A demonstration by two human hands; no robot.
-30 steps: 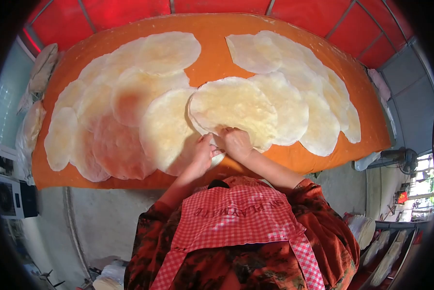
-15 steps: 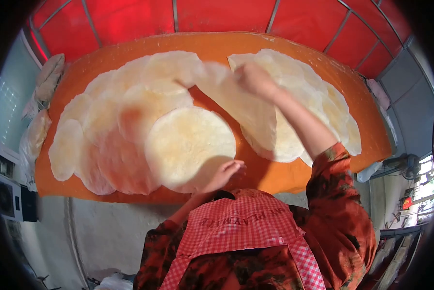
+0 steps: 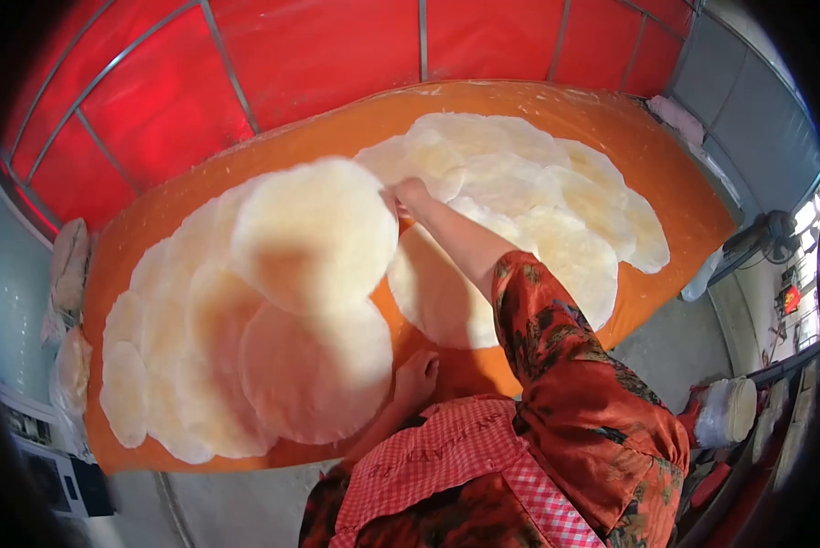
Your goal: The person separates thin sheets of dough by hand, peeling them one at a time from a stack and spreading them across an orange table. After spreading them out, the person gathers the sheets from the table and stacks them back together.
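Note:
My right hand (image 3: pixel 410 197) pinches the right edge of a thin round flatbread (image 3: pixel 314 228). That sheet is raised, slightly blurred, and casts a shadow on the flatbreads beneath it. Close to the table's front edge, my left hand (image 3: pixel 417 376) is curled closed with nothing visible in it. Just left of it lies another round flatbread (image 3: pixel 318 384), pale and floury. Overlapping flatbreads (image 3: pixel 168 365) spread over the left part of the table, and a second overlapping group (image 3: pixel 565 265) covers the right part, under my right forearm.
An orange cloth (image 3: pixel 273 151) covers the table, with a red panelled wall (image 3: pixel 328 55) behind it. Plastic bags (image 3: pixel 70 365) hang by the left edge. A fan (image 3: pixel 775 239) and a pale roll-shaped object (image 3: pixel 728 411) are at the right.
My right hand has carried a flatbread leftward from the right group to above the left one. My left hand has curled its fingers. The view has turned and shifted.

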